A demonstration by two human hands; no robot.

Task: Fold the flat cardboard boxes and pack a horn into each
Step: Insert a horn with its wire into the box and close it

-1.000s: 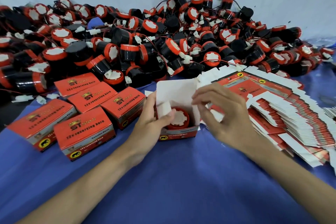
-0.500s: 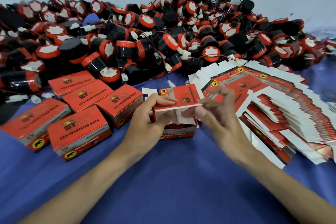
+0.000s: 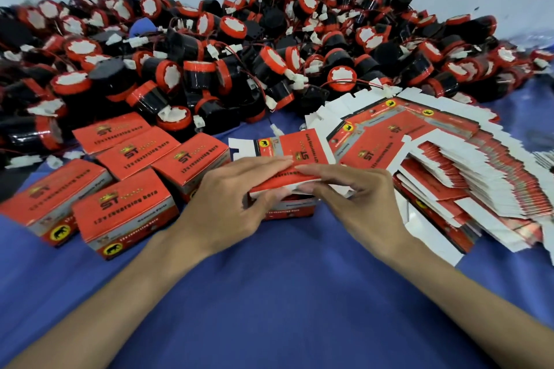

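Both hands close a box at the middle of the blue cloth.

The left hand and right hand each pinch the red lid, fingers laid along its top and thumbs tucked under its near edge. The lid is bent over the box top and not yet tucked in. The box stands on the cloth between the two hands, and what it holds is hidden. Five closed boxes sit toward the left edge, the nearest just beside the left hand. Flat boxes lie fanned in a stack toward the right edge, near the right hand. Black-and-red horns with loose wires are heaped along the far edge.
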